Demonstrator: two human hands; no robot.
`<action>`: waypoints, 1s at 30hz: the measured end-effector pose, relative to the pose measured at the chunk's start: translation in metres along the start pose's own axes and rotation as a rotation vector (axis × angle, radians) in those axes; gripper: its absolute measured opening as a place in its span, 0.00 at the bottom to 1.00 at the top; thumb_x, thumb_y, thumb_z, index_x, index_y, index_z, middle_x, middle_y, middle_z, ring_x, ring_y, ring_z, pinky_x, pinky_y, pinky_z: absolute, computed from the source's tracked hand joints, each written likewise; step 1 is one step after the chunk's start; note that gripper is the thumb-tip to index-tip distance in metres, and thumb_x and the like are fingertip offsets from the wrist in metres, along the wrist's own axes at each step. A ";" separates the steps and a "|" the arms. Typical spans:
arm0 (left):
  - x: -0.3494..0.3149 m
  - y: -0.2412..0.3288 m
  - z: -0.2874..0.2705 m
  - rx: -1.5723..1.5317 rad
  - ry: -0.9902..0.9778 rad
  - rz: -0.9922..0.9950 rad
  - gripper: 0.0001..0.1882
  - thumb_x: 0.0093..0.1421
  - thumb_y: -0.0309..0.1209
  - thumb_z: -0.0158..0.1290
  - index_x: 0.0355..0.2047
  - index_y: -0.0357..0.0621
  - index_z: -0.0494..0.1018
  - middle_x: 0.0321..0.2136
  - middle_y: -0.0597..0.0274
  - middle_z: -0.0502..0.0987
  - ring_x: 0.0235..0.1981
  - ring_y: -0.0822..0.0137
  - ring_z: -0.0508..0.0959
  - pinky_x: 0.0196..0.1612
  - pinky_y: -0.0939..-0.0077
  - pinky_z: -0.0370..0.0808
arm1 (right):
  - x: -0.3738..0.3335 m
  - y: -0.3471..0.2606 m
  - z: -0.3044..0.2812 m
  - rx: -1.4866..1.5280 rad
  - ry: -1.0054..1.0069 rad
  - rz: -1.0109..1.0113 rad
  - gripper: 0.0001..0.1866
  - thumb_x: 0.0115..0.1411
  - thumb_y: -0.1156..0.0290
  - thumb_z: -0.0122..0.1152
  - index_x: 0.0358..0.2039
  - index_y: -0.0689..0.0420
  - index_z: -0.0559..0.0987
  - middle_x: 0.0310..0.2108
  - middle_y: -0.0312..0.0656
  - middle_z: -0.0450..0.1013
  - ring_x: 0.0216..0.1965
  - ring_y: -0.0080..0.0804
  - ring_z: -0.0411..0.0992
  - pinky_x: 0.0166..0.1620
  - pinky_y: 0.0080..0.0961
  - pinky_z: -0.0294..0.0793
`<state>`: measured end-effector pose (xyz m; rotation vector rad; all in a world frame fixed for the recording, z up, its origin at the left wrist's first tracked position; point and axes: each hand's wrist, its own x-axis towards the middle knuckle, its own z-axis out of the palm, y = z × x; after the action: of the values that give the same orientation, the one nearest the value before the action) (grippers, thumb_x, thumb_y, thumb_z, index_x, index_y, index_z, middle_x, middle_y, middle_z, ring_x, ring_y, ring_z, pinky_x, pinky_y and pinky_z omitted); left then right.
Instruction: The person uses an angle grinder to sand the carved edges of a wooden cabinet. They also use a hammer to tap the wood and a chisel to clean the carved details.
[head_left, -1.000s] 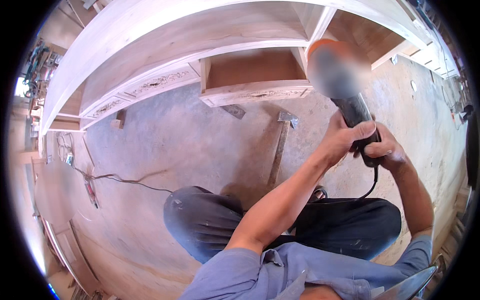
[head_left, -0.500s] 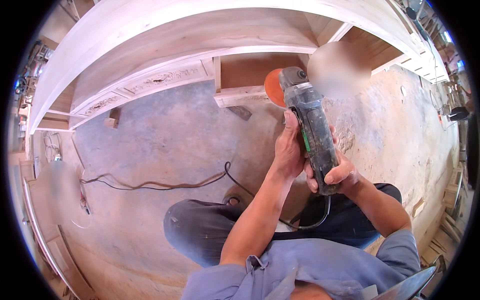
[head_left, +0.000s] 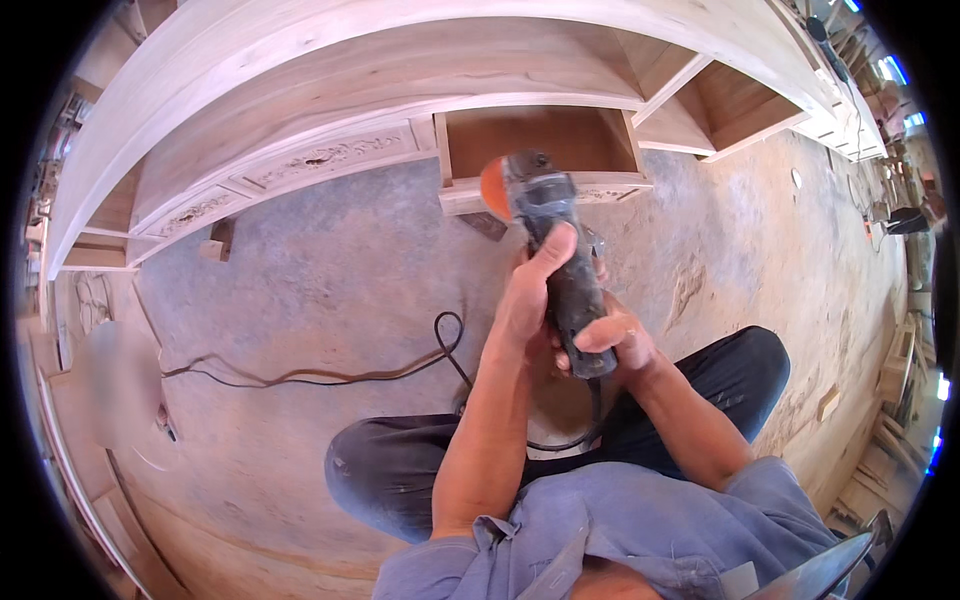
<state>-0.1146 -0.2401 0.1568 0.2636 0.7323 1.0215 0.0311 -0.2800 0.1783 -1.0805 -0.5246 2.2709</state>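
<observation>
Both my hands hold a dusty dark angle grinder (head_left: 572,280) fitted with an orange disc (head_left: 495,188). My left hand (head_left: 530,290) wraps the body near the head, thumb lying along the top. Around the rear end is my right hand (head_left: 622,338), its thumb across the casing. The grinder's head points away from me, in front of an open wooden drawer (head_left: 610,189). That drawer sticks out from a long pale wooden cabinet (head_left: 400,75). From the grinder's rear a black cord (head_left: 460,350) loops down and runs left over the floor.
Carved drawer fronts (head_left: 330,158) line the cabinet's left part. Small wood blocks (head_left: 218,242) lie on the concrete floor (head_left: 330,260) beneath it. Another wood block (head_left: 828,403) rests at the right, near stacked timber (head_left: 880,460). My bent knees (head_left: 745,370) flank the grinder.
The grinder and both hands have moved left and slightly blurred, and its disc now overlaps the drawer's left part. My right knee has swung outward and the cord's loop has shifted.
</observation>
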 end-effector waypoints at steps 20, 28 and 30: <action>0.064 -0.038 0.031 0.176 0.046 -0.191 0.14 0.58 0.37 0.59 0.33 0.36 0.73 0.26 0.54 0.78 0.28 0.58 0.81 0.36 0.64 0.79 | -0.004 -0.023 -0.042 0.033 0.248 -0.124 0.33 0.41 0.72 0.67 0.50 0.63 0.68 0.33 0.46 0.73 0.27 0.35 0.77 0.30 0.30 0.79; 0.107 -0.090 0.066 0.251 -0.100 -0.394 0.13 0.58 0.36 0.59 0.34 0.37 0.74 0.27 0.55 0.78 0.27 0.62 0.79 0.35 0.68 0.78 | -0.036 -0.028 -0.093 0.163 0.362 -0.216 0.44 0.40 0.77 0.66 0.60 0.54 0.61 0.33 0.48 0.74 0.27 0.39 0.77 0.31 0.35 0.80; 0.091 -0.079 0.055 0.107 -0.001 -0.425 0.12 0.59 0.35 0.57 0.33 0.37 0.74 0.27 0.54 0.78 0.31 0.57 0.80 0.41 0.62 0.78 | -0.029 -0.025 -0.087 0.105 0.297 -0.208 0.45 0.41 0.78 0.68 0.61 0.55 0.60 0.33 0.46 0.73 0.27 0.34 0.76 0.32 0.31 0.78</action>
<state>0.0039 -0.1967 0.1170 0.1892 0.8020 0.5807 0.1230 -0.2700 0.1567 -1.2223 -0.3727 1.8958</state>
